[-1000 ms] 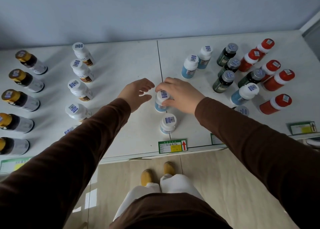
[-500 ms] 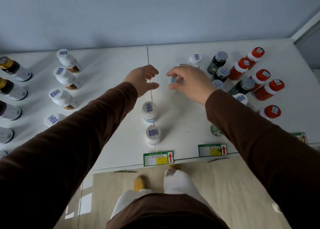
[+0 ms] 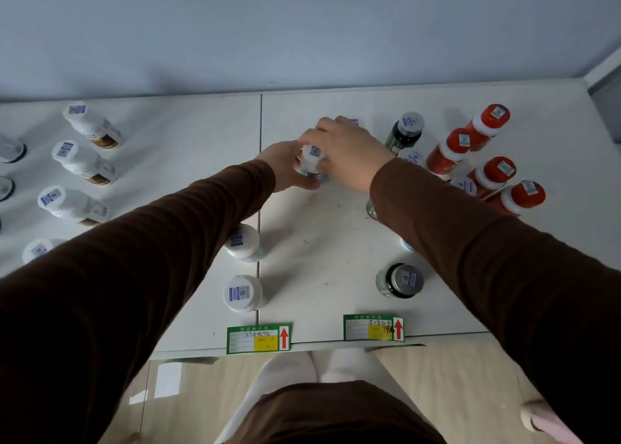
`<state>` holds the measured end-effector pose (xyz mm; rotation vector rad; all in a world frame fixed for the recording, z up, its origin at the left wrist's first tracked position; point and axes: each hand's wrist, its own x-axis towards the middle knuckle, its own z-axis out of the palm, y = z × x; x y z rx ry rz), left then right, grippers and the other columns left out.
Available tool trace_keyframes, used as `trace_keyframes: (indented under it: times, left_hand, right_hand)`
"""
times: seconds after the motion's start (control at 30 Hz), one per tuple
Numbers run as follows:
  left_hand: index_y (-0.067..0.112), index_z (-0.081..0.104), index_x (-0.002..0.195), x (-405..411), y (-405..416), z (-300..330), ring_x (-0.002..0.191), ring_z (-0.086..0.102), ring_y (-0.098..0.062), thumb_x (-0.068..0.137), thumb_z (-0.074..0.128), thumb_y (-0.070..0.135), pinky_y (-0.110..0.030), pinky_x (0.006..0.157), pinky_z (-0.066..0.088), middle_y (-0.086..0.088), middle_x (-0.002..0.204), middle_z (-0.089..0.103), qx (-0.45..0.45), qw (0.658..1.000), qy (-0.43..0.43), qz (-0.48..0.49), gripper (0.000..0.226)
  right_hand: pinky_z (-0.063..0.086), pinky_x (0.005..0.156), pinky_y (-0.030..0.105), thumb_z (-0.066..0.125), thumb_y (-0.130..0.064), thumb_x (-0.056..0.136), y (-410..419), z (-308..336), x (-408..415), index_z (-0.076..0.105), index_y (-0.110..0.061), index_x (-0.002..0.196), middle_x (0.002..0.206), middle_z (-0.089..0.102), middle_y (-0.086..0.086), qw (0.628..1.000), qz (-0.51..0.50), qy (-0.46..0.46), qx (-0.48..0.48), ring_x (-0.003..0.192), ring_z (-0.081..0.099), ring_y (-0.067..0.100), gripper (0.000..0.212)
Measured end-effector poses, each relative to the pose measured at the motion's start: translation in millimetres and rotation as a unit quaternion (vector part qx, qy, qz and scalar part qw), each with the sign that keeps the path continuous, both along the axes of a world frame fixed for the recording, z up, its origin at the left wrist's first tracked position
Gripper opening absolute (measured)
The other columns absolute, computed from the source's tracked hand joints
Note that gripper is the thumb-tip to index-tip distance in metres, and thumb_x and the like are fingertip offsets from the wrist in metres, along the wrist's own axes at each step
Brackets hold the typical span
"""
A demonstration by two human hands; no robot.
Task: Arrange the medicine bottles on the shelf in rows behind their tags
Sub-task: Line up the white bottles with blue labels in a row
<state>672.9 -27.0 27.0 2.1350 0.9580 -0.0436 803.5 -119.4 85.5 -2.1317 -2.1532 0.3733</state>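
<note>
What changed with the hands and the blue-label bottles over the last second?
Both hands, left hand and right hand, reached back and closed on a third white-capped bottle, after the right let go of the second row bottle. That and the front bottle stayed behind their tag.

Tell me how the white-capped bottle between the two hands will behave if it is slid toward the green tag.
The white-capped bottle stands upright and looks taller than wide, so a push near the cap may tip it. Lying down, its round body would probably roll. The shelf looks smooth, so a low push should slide it easily. Both the left hand and right hand steady it.
</note>
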Motion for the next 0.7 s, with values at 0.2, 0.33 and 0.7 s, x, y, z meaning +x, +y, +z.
trace_keyframes:
  times: [0.2, 0.33, 0.7]
  left_hand:
    - [0.015, 0.066, 0.105, -28.1, 13.7, 17.1, 0.094, 0.063, -0.012, 0.077, 0.078, 0.016, -0.026, 0.089, 0.049, 0.0, 0.101, 0.069, -0.233, 0.959, -0.154, 0.035, 0.032]
    - [0.01, 0.064, 0.121, -55.8, 19.6, 34.5, 0.109, 0.064, -0.025, 0.079, 0.072, 0.037, -0.031, 0.092, 0.053, -0.014, 0.119, 0.066, -0.449, 0.858, -0.241, 0.066, 0.051]
    - [0.011, 0.061, 0.123, -82.3, 21.1, 39.7, 0.105, 0.065, -0.022, 0.086, 0.065, 0.029, -0.032, 0.092, 0.052, -0.009, 0.115, 0.068, -0.404, 0.869, -0.272, 0.085, 0.041]
  right_hand:
    - [0.039, 0.084, 0.028, 0.064, -0.023, 0.089, 5.2, 24.0, 15.8, 0.061, -0.018, 0.121, 0.114, 0.061, 0.004, 0.983, -0.082, 0.159, 0.027, 0.104, 0.056, 0.02, 0.033]
    - [0.047, 0.077, 0.029, 0.065, -0.039, 0.09, 13.3, 42.6, 13.5, 0.069, -0.014, 0.11, 0.09, 0.065, -0.002, 0.92, -0.171, 0.352, 0.034, 0.079, 0.058, 0.012, 0.033]
    - [0.052, 0.075, 0.035, 0.066, -0.033, 0.09, 30.1, 43.9, -17.6, 0.071, -0.007, 0.107, 0.089, 0.067, 0.013, 0.898, -0.171, 0.403, 0.042, 0.074, 0.054, 0.014, 0.031]
